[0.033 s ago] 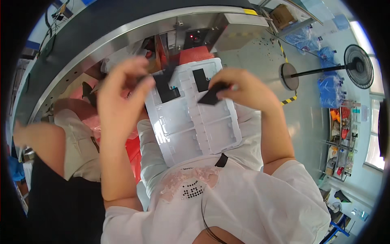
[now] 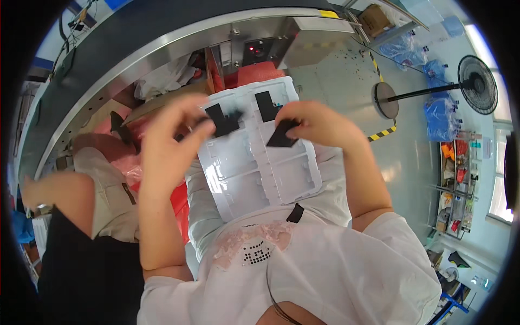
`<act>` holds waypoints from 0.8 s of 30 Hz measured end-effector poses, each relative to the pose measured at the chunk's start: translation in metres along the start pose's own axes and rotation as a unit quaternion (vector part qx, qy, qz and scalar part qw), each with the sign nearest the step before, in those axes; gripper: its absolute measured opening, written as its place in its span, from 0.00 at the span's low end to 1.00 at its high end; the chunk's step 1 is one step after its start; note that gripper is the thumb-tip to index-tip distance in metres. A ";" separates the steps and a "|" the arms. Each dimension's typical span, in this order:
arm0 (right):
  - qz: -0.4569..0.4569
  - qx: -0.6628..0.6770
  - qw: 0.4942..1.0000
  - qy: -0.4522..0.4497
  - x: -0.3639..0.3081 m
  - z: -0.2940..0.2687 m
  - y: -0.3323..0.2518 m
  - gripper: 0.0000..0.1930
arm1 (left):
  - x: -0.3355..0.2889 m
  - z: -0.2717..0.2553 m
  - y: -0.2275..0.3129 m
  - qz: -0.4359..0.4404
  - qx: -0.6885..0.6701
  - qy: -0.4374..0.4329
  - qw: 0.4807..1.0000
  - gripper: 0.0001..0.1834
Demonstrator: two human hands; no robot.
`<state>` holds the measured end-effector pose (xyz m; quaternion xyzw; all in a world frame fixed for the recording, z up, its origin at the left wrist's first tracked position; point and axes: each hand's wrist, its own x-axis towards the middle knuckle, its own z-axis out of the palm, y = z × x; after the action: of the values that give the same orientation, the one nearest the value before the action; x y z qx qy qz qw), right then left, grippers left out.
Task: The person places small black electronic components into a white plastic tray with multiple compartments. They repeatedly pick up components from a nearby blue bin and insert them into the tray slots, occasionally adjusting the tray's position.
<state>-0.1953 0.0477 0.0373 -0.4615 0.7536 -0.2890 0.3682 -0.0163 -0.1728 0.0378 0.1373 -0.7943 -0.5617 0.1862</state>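
A white divided plastic tray (image 2: pixel 238 187) rests tilted across my lap. Flat black pieces lie in its far compartments, one at the left (image 2: pixel 221 120) and one at the right (image 2: pixel 265 106), each with a small coloured bit beside it. My right hand (image 2: pixel 311 122) pinches another flat black piece (image 2: pixel 281 135) above the tray's right side. Over the far left edge, my left hand (image 2: pixel 173 132) is smeared by motion. A blurred dark piece (image 2: pixel 235 115) sticks out from its fingertips over the left black piece; its kind cannot be made out.
A metal-edged bench (image 2: pixel 179 40) curves across the far side, with red plastic (image 2: pixel 254 75) under it. Close on my left sits another person with a bare arm (image 2: pixel 59 189). A standing fan (image 2: pixel 476 85) and a shelf rack (image 2: pixel 455 184) are at the right.
My left hand has shifted a little right, and the dark piece at its fingertips has come down nearer the tray. The black piece in my right hand has turned slightly and sits a little lower.
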 end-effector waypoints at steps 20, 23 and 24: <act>-0.046 -0.302 0.899 0.313 -0.042 0.182 0.084 0.24 | -0.114 0.107 -0.107 0.075 0.441 -0.043 0.893 0.24; -0.043 -0.286 0.903 0.318 -0.045 0.178 0.083 0.24 | -0.110 0.108 -0.107 0.085 0.426 -0.040 0.900 0.24; -0.043 -0.283 0.897 0.336 -0.049 0.176 0.085 0.23 | -0.109 0.110 -0.107 0.087 0.410 -0.037 0.907 0.24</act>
<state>-0.0771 0.1101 -0.1131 -0.4534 0.8620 -0.2169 -0.0662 0.0324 -0.0685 -0.1112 0.1109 -0.9697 -0.1728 0.1321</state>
